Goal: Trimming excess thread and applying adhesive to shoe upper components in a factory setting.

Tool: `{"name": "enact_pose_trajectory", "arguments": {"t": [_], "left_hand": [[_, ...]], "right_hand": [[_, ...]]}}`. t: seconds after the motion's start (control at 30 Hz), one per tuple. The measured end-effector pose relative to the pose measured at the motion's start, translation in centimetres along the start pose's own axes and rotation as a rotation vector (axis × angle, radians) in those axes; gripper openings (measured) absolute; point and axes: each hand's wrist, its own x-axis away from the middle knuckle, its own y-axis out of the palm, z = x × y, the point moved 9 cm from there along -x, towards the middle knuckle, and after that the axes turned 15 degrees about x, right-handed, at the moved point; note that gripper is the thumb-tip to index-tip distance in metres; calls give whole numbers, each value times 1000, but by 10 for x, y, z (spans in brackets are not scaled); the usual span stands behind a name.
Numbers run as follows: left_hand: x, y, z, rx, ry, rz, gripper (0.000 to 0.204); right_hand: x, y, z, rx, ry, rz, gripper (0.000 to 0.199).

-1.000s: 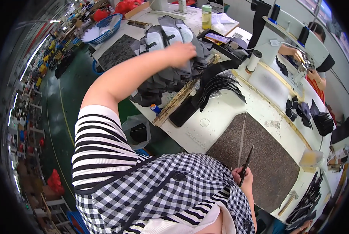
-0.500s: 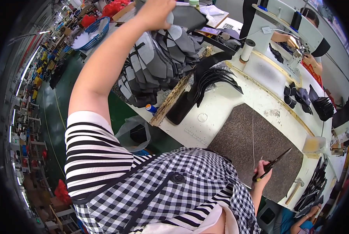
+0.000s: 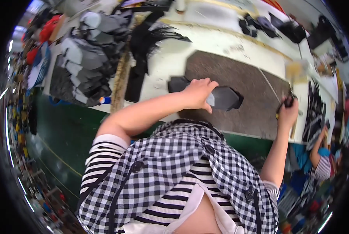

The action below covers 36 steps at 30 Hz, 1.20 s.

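My left hand (image 3: 199, 93) is over the near left part of a brown speckled mat (image 3: 240, 70), its fingers bent over a dark grey cut piece (image 3: 226, 97) with a lighter grey patch. The piece sticks out on both sides of the hand; whether it lies flat on the mat is hard to tell. At the mat's right side my right hand (image 3: 288, 115) is closed around black-handled scissors (image 3: 288, 102), blurred, with the blades pointing away from me. A pale thread (image 3: 269, 81) runs across the mat towards that hand.
A heap of similar grey pieces (image 3: 88, 58) stands at the left behind a worn wooden strip (image 3: 121, 74). Black strips (image 3: 147, 39) lie beside it. More black pieces (image 3: 315, 109) hang at the right, where another person (image 3: 322, 160) sits. A blue spool (image 3: 105, 100) is by the heap.
My left hand has come from above the heap down to the mat, bringing a grey piece. My right hand, still with the scissors, shows farther right; the whole view has shifted.
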Motion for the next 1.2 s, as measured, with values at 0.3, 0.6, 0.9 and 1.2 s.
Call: {"name": "enact_pose_trajectory", "arguments": {"t": [0.3, 0.6, 0.9, 1.2], "left_hand": [[-21, 74, -10, -58, 86, 103, 20], [-7, 105, -12, -207, 242, 92, 13], [48, -48, 11, 219, -41, 640, 20], [17, 56, 6, 124, -292, -61, 21]], "right_hand": [[73, 120, -55, -208, -275, -602, 22], [106, 189, -85, -395, -347, -931, 27], [91, 183, -98, -268, -648, -708, 13], [28, 168, -106, -279, -606, -560, 12]]}}
